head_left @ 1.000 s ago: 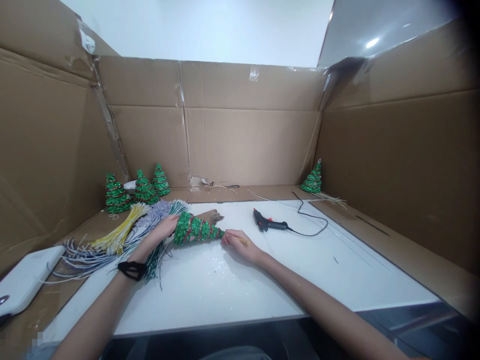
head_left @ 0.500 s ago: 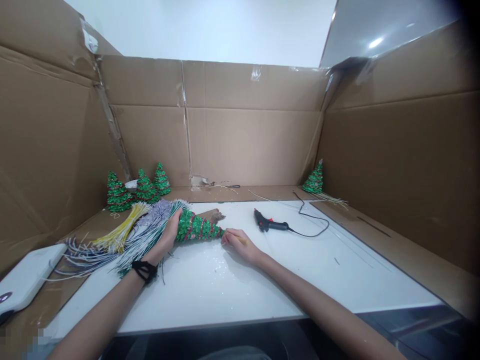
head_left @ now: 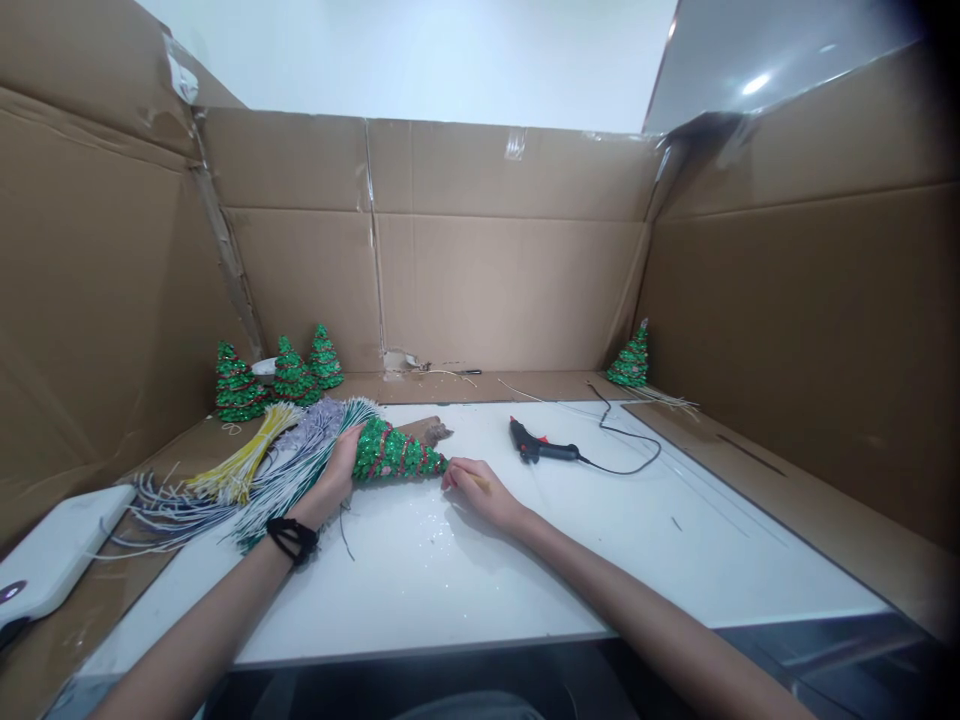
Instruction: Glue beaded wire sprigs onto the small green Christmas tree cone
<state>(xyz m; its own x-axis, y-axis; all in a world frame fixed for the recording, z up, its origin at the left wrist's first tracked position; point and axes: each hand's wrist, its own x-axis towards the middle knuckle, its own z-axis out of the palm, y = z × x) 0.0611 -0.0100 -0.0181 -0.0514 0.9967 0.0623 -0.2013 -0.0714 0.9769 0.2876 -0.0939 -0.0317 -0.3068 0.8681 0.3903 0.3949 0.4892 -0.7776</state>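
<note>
A small green sequined Christmas tree (head_left: 397,452) with a red garland lies on its side above the white board, its tip pointing right. My left hand (head_left: 344,462) is closed round its base end, with the fingers hidden behind it. At the tip, my right hand (head_left: 471,486) pinches a thin, yellowish wooden stick (head_left: 480,482) that looks like a brush handle. The stick's working end is hidden by the fingers. Bundles of green-and-white wire stems (head_left: 289,505) lie under my left wrist.
A black glue gun (head_left: 544,448) with its cord rests on the white board (head_left: 637,570). Yellow stems (head_left: 251,455) and a white device (head_left: 64,545) are at left. Several finished trees (head_left: 238,385) stand at back left, another tree (head_left: 630,358) at back right. Cardboard walls (head_left: 510,290) surround the table.
Almost nothing differs. The whole view has shifted very slightly; both hands keep their hold at the tree's base and tip.
</note>
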